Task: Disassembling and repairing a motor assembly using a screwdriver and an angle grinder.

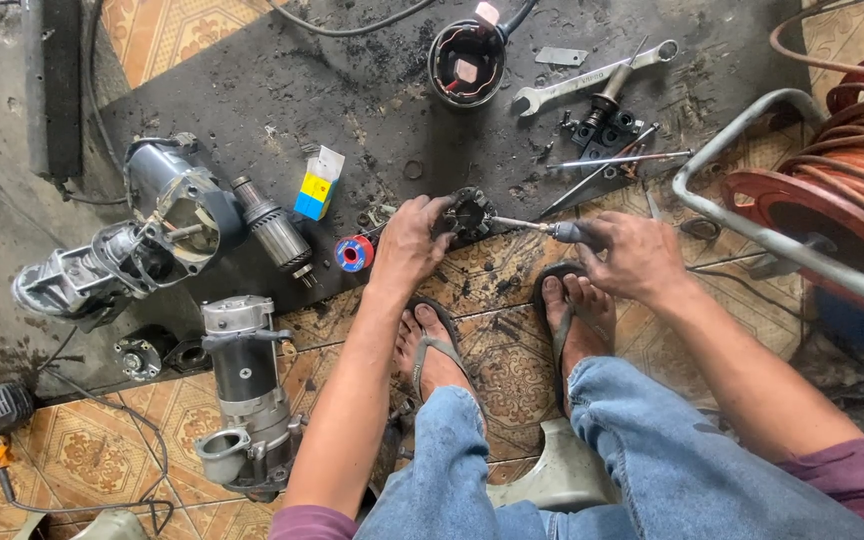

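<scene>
A small round dark metal part (470,214) with holes lies at the edge of a black rubber mat (332,90). My left hand (410,240) steadies it from the left, fingers curled on its rim. In my right hand (634,254) is a screwdriver (542,230); its thin shaft points left, with the tip on the round part. Both my feet in sandals rest on the patterned tile floor just below the hands.
On the mat lie a motor armature (274,230), grey housings (167,215), a coloured small box (317,183), a blue-red tape roll (355,253), a round coil housing (466,62), a combination wrench (592,76) and loose rods. A starter motor (248,395) stands lower left. An orange hose reel (842,180) fills the right.
</scene>
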